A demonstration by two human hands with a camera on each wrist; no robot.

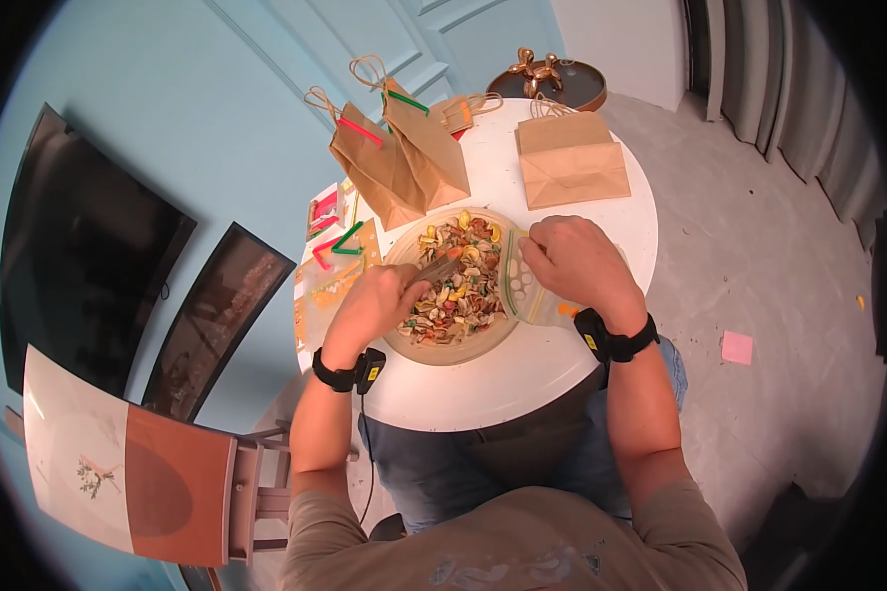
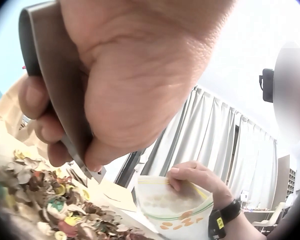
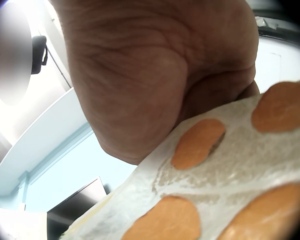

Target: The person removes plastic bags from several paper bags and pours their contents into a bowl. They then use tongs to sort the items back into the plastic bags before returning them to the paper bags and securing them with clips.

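A wide pale bowl [image 1: 453,359] on the round white table holds a heap of mixed dried pieces [image 1: 458,295], brown, cream, yellow and red, like potpourri. Above the heap, my left hand [image 1: 373,303] grips metal tongs [image 2: 57,65], thumb on one side and fingers on the other. The tips of the tongs point down at the pieces. At the bowl's right side, my right hand [image 1: 577,256] pinches the upper edge of a clear zip bag [image 2: 175,205] printed with orange spots. The bag's mouth gapes toward the bowl, a green zip line along it.
Two upright brown paper bags [image 1: 399,163] stand behind the bowl, bent red and green straws at their tops. Another paper bag [image 1: 572,163] lies at the back right. Further bent straws [image 1: 340,244] lie on flat packets at the left. A chair [image 1: 256,492] stands left of the table.
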